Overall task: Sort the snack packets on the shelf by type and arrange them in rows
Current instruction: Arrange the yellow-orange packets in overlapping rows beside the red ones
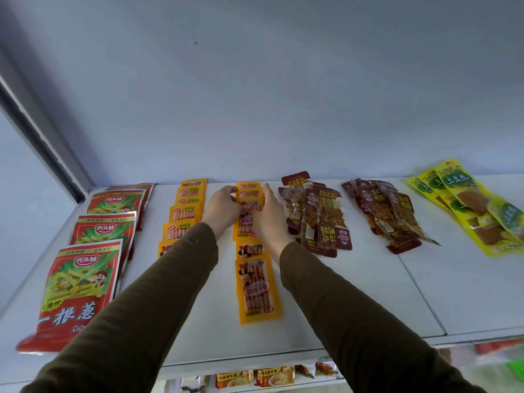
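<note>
Reaching over the white shelf point(354, 293), both hands meet at the middle orange row point(256, 282): the left hand point(224, 207) curls its grip on an orange packet point(249, 207) there, while the right hand point(269, 215) rests straight-fingered along that packet's right edge. Red bags point(85, 282) line the left side beside another orange row point(183, 215); brown packets point(320, 214) and yellow packets point(470, 208) lie to the right.

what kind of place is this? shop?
Likely a small shop or a mock retail setup. A white shelf carries many identical snack packets in rows by type, such as the orange packets and red bags; a lower shelf holds more packaged goods.
</note>
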{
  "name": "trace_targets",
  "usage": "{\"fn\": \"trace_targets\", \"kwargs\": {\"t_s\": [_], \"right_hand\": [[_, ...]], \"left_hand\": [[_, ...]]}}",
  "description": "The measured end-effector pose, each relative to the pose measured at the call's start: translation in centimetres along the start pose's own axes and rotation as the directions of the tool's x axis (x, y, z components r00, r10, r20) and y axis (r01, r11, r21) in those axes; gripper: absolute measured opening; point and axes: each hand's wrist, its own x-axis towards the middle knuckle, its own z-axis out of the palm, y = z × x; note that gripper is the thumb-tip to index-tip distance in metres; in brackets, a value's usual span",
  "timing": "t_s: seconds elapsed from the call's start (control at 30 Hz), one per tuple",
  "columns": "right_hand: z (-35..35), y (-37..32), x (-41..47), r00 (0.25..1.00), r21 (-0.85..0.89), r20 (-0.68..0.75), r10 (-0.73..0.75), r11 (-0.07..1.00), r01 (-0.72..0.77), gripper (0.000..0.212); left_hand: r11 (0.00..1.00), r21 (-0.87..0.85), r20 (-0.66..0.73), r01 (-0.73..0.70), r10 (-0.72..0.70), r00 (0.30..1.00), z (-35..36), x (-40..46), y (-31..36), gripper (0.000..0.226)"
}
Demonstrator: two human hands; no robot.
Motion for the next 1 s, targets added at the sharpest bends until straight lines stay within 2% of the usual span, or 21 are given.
{"fn": "trace_targets", "kwargs": {"t_s": [0.3,0.43,0.6,0.73,0.9,1.0], "right_hand": [[-0.4,0.0,-0.3,0.999,0.029,0.048,-0.006,1.0,0.005,0.067],[-1.8,0.1,-1.8,0.99,0.044,0.114,-0.082,0.996,0.077,0.063],[-4.0,0.3,-5.0,0.968,-0.094,0.204,-0.144,0.982,0.166,0.062],[-5.2,0.6,-7.7,0.943,-0.235,0.305,-0.129,0.95,0.206,0.073],[-5.3,1.5,-9.8,0.939,-0.366,0.337,-0.07,0.909,0.199,0.095],[-4.9,1.9,-10.3,0.941,-0.383,0.327,-0.082,0.899,0.212,0.095]], "left_hand": [[0.999,0.045,-0.026,0.001,0.0,1.0,-0.4,-0.2,0.0,0.066],[0.982,0.172,-0.012,-0.079,0.083,0.996,-2.2,-1.9,-0.1,0.064],[0.935,0.336,0.138,-0.11,0.067,0.988,-3.5,-5.7,-0.4,0.052],[0.886,0.448,0.22,-0.119,0.02,0.975,-3.6,-8.8,-0.9,0.046],[0.814,0.564,0.188,-0.137,0.035,0.982,-2.7,-11.8,-1.7,0.058],[0.807,0.569,0.197,-0.159,0.054,0.979,-2.1,-12.6,-1.9,0.063]]}}
